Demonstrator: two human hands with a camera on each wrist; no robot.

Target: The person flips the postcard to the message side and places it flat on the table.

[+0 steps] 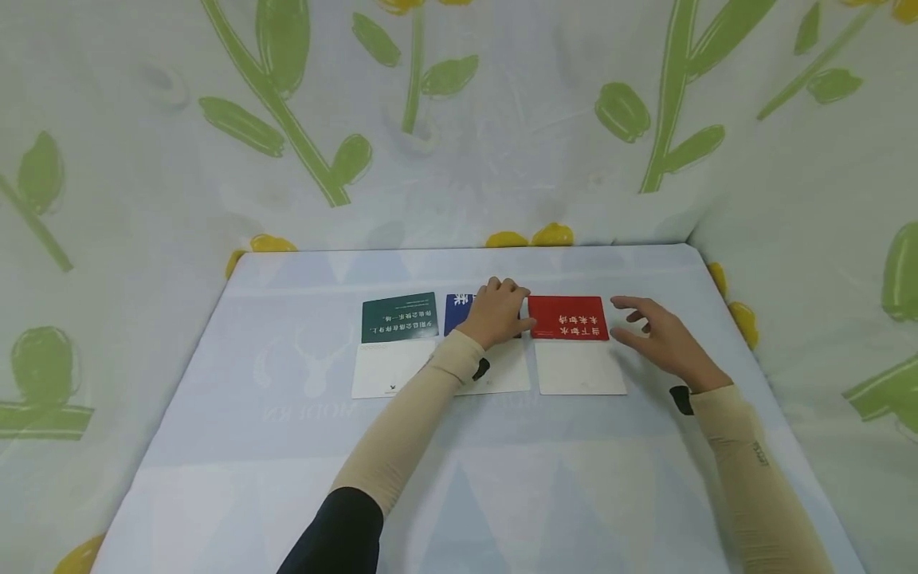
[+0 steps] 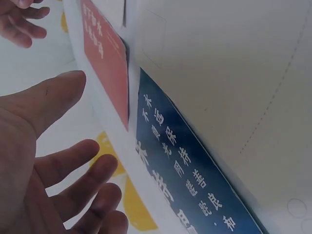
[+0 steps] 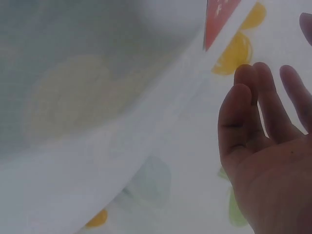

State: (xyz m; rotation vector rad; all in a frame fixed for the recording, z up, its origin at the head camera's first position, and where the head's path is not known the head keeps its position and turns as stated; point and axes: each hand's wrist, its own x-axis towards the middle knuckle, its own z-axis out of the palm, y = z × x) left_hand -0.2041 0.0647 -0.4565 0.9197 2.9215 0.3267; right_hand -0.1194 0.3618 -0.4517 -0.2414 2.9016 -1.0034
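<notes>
A green card [image 1: 394,311], a blue card [image 1: 459,309] and a red card [image 1: 562,309], all with white lettering, lie in a row. Below them lie three white cards [image 1: 581,371], edge to edge with the coloured row. My left hand [image 1: 496,311] is over the blue card and covers much of it, its thumb near the red card's left edge. In the left wrist view, that hand's fingers [image 2: 87,158] are loosely bent with nothing between them. Just right of the red card, my right hand [image 1: 663,339] hovers, thumb and fingers spread apart and holding nothing.
The cards lie on a table with a pale patterned cover [image 1: 287,494]. Behind its far edge and along the sides hangs white cloth [image 1: 502,175] printed with green leaves and yellow flowers. A black band [image 1: 681,399] shows at my right wrist.
</notes>
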